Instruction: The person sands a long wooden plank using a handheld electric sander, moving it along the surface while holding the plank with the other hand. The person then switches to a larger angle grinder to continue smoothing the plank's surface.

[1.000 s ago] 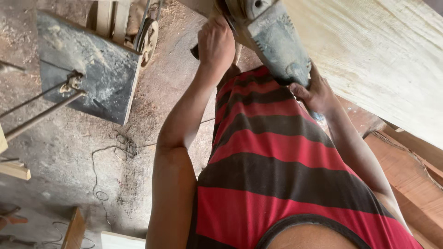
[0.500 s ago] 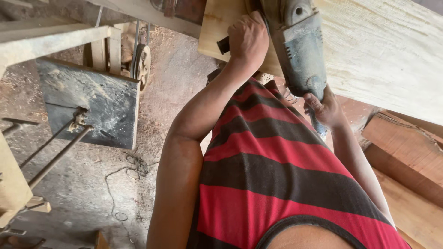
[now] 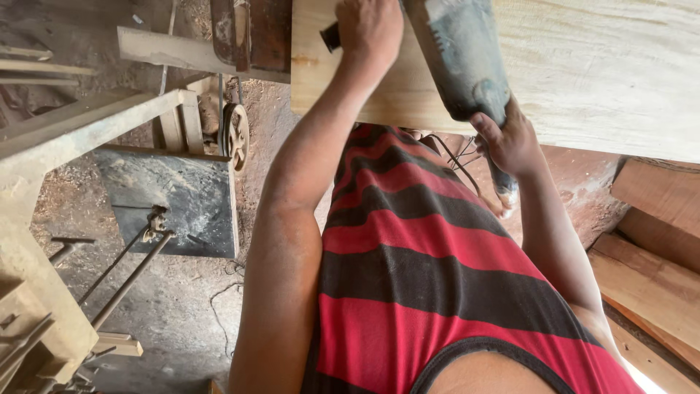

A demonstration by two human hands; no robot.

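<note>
A grey handheld power tool [image 3: 459,62] lies on a pale wooden board [image 3: 583,66] in front of me. My left hand [image 3: 368,29] is closed around the tool's black side handle at the top of the view. My right hand [image 3: 510,138] grips the rear body of the tool, just at the board's near edge. A dark cord [image 3: 456,157] hangs from the tool's rear over my red and black striped shirt. The tool's working end is cut off by the top of the frame.
A dusty metal machine table [image 3: 171,201] with a pulley wheel [image 3: 235,135] stands to the left. A pale wooden frame [image 3: 44,219] sits at far left. Stacked reddish planks [image 3: 656,263] lie at the right. Sawdust and a thin cable [image 3: 219,321] cover the floor.
The view has tilted and the board and tool sit higher and more centred. Both hands keep their hold on the tool, which has shifted forward along the board.
</note>
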